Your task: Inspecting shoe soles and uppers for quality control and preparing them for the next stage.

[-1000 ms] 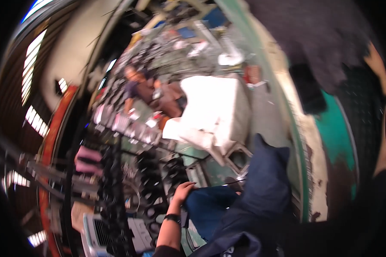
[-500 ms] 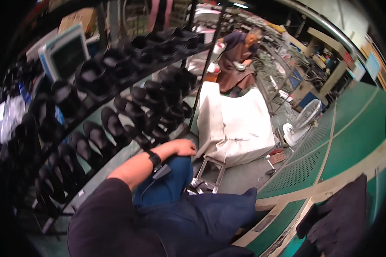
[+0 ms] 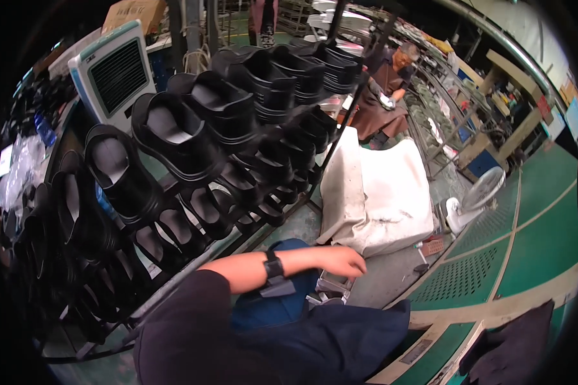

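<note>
My left hand (image 3: 343, 260) reaches out to the right above my blue-trousered knee, with a dark band on its wrist. The fingers are loosely bent and slightly apart, and nothing shows in them. Below and beyond the hand is a low metal frame (image 3: 332, 286), partly hidden by it. A pale cloth-covered block (image 3: 392, 205) stands just past the hand. To the left, black shoes (image 3: 173, 138) fill a slanting multi-tier rack (image 3: 237, 240). My right hand is out of the picture.
A green machine housing (image 3: 546, 228) with perforated panels runs along the right, with dark cloth (image 3: 510, 346) on its near end. A white fan (image 3: 475, 202) stands beside it. Beyond the block sits a person in a brown apron (image 3: 380, 119). An air cooler (image 3: 112, 74) stands behind the rack.
My left hand has lifted off the knee and stretched to the right, its fingers loosening. The view has shifted left, bringing the shoe rack closer and sharper.
</note>
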Available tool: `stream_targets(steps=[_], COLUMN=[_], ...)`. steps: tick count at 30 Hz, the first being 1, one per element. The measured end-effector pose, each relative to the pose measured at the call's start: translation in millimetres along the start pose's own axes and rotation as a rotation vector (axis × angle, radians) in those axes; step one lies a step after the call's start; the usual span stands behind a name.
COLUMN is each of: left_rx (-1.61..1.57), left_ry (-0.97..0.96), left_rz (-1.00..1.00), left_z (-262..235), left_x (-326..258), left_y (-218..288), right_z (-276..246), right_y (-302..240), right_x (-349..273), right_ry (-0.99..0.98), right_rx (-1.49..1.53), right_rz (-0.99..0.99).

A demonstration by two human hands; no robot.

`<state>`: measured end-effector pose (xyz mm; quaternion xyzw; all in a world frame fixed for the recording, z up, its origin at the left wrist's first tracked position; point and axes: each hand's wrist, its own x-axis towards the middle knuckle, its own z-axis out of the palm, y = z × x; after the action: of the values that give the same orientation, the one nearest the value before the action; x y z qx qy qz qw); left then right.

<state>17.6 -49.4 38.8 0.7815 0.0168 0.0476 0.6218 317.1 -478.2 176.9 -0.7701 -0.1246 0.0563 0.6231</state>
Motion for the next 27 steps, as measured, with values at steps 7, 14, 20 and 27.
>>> stream_targets(steps=[7, 14, 20, 27], left_rx=[-0.163, -1.248, -1.439, -1.701], left_ry=[-0.246, -0.926, -0.107, 0.062], left_rz=[0.393, 0.084, -0.403, -0.518], left_z=[95.8, 181.7, 148.3, 134.6], left_x=[74.0, 71.5, -12.7, -64.5], left_y=[87.2, 166.9, 93.7, -34.3], right_z=[-24.7, -34.5, 144.9, 265.5], right_y=[-61.5, -100.9, 25.8, 165.9], right_x=[-64.6, -105.8, -64.5, -73.8], right_ry=[0.120, -0.245, -0.377, -0.450], right_rx=[0.198, 0.713, 0.757, 0.766], right_rz=[-0.120, -0.271, 0.166, 1.007])
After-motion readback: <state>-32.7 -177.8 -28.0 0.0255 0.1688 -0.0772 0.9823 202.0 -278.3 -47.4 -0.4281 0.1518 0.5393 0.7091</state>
